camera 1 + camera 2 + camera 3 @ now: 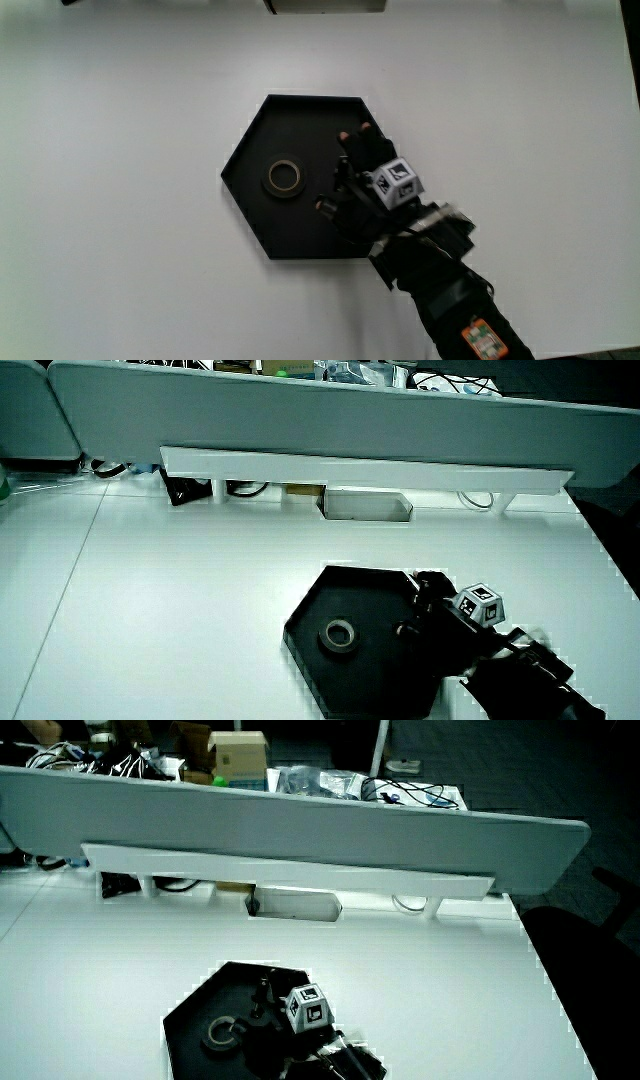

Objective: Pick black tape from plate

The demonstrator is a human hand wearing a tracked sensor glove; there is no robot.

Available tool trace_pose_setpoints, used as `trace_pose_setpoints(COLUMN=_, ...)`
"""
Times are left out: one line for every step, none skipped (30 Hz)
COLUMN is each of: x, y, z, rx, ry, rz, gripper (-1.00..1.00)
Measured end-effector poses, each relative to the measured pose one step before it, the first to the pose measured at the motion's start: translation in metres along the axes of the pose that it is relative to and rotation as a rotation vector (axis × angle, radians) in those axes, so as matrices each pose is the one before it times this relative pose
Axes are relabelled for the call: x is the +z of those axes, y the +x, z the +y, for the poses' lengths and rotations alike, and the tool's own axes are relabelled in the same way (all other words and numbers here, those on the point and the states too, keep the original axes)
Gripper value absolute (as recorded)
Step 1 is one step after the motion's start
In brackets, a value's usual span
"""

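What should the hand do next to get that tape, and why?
Probably slide across the plate toward the tape and lower onto it. The hand is over the plate but beside the tape, not touching it, and holds nothing. The tape lies flat and alone on the plate, so nothing seems to block the way.

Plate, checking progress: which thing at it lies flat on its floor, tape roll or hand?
The tape roll, a ring flat on the plate; the hand is over the plate beside it, apart.
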Motion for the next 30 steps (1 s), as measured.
trace_pose_setpoints(x=0.00002, y=-0.00427, z=0.00500, rx=0.00437, ry=-0.01486, rz=-0.03324, gripper=0.00)
trace_pose_setpoints(x=0.00024, y=-0.00424, z=0.00501, rx=0.00437, ry=-0.01486, rz=-0.03324, gripper=0.00)
trace_pose_setpoints(x=0.00045, y=-0.00421, z=0.00503, rx=0.00437, ry=-0.01486, rz=-0.03324, gripper=0.00)
trace_pose_setpoints(x=0.00170, y=-0.00473, z=0.00394, rx=0.01085, ry=-0.02541, rz=-0.03872, gripper=0.00)
trace_pose_setpoints(x=0.00029, y=-0.00455, z=0.00432, rx=0.00998, ry=-0.03029, rz=-0.03657, gripper=0.00)
trace_pose_setpoints(x=-0.00130, y=-0.00425, z=0.00524, rx=0.02240, ry=-0.03101, rz=-0.01253, gripper=0.00)
trace_pose_setpoints(x=-0.00181, y=-0.00318, z=0.00488, rx=0.01059, ry=-0.02604, rz=-0.01606, gripper=0.00)
trace_pose_setpoints(x=-0.00260, y=-0.00286, z=0.00521, rx=0.00711, ry=-0.03152, rz=-0.00977, gripper=0.00)
trace_pose_setpoints(x=0.00037, y=-0.00215, z=0.00261, rx=-0.00321, ry=-0.01260, rz=-0.01064, gripper=0.00)
trace_pose_setpoints(x=-0.00211, y=-0.00235, z=0.00412, rx=0.00786, ry=-0.02823, rz=-0.01428, gripper=0.00)
trace_pose_setpoints(x=-0.00244, y=-0.00261, z=0.00436, rx=0.00922, ry=-0.02554, rz=-0.01307, gripper=0.00)
trace_pose_setpoints(x=-0.00275, y=-0.00199, z=0.00444, rx=0.00226, ry=-0.01836, rz=-0.02500, gripper=0.00)
trace_pose_setpoints(x=-0.00354, y=-0.00130, z=0.00488, rx=-0.00630, ry=-0.03841, rz=-0.01340, gripper=0.00)
trace_pose_setpoints(x=0.00125, y=-0.00046, z=-0.00020, rx=0.00256, ry=-0.01251, rz=-0.00447, gripper=0.00)
trace_pose_setpoints(x=-0.00210, y=-0.00089, z=0.00273, rx=-0.00224, ry=-0.02148, rz=-0.00884, gripper=0.00)
trace_pose_setpoints(x=-0.00311, y=-0.00153, z=0.00397, rx=0.00606, ry=-0.02355, rz=-0.00264, gripper=0.00)
trace_pose_setpoints(x=-0.00110, y=-0.00172, z=0.00107, rx=0.00199, ry=-0.02178, rz=-0.00677, gripper=0.00)
trace_pose_setpoints(x=-0.00191, y=-0.00166, z=0.00182, rx=-0.00386, ry=-0.00452, rz=-0.01699, gripper=0.00)
trace_pose_setpoints(x=-0.00280, y=-0.00071, z=0.00308, rx=0.01078, ry=-0.03898, rz=0.00154, gripper=0.00)
trace_pose_setpoints(x=-0.00304, y=-0.00070, z=0.00274, rx=0.00455, ry=-0.02580, rz=-0.00619, gripper=0.09)
trace_pose_setpoints(x=-0.00361, y=-0.00079, z=0.00279, rx=-0.01564, ry=-0.02728, rz=-0.02208, gripper=0.18)
trace_pose_setpoints(x=0.00079, y=0.00009, z=-0.00281, rx=-0.02474, ry=0.00575, rz=-0.02790, gripper=0.27)
trace_pose_setpoints(x=0.00093, y=-0.00067, z=-0.00104, rx=0.00931, ry=0.01476, rz=0.00120, gripper=0.36)
trace_pose_setpoints(x=0.00264, y=-0.00051, z=-0.00234, rx=-0.02787, ry=0.02352, rz=-0.02294, gripper=0.45)
trace_pose_setpoints(x=0.00164, y=-0.00132, z=0.00046, rx=-0.01307, ry=0.01552, rz=-0.01023, gripper=0.55)
trace_pose_setpoints(x=-0.00025, y=-0.00312, z=0.00252, rx=-0.00256, ry=-0.02218, rz=-0.02737, gripper=0.64)
trace_pose_setpoints(x=-0.00075, y=-0.00296, z=0.00158, rx=-0.00213, ry=-0.01117, rz=-0.01919, gripper=0.73)
trace_pose_setpoints(x=-0.00074, y=-0.00336, z=0.00082, rx=-0.00141, ry=0.01618, rz=-0.01162, gripper=0.82)
trace_pose_setpoints(x=0.00031, y=-0.00262, z=-0.00216, rx=0.01483, ry=0.03352, rz=0.01204, gripper=0.91)
trace_pose_setpoints(x=0.00339, y=0.00008, z=-0.00471, rx=-0.02841, ry=0.03002, rz=-0.01821, gripper=1.00)
